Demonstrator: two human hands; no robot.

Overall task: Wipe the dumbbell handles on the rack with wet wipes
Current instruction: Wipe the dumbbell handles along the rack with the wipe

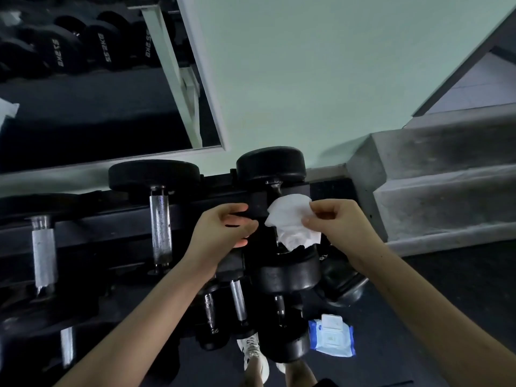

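Observation:
A black dumbbell rack (117,219) runs across the middle, carrying black dumbbells with knurled steel handles. My right hand (335,219) pinches a white wet wipe (290,222) that hangs over the handle of the rightmost top dumbbell (270,163), hiding most of that handle. My left hand (226,227) hovers just left of the wipe, fingers curled apart and holding nothing. Two more bare handles (160,224) (42,252) lie to the left on the top tier. Lower dumbbells (238,301) sit below my arms.
A blue pack of wet wipes (332,335) lies on the dark floor at the rack's right end. Concrete steps (435,196) rise to the right. A wall mirror (97,79) reflects more dumbbells. My white shoes (254,356) stand close to the rack.

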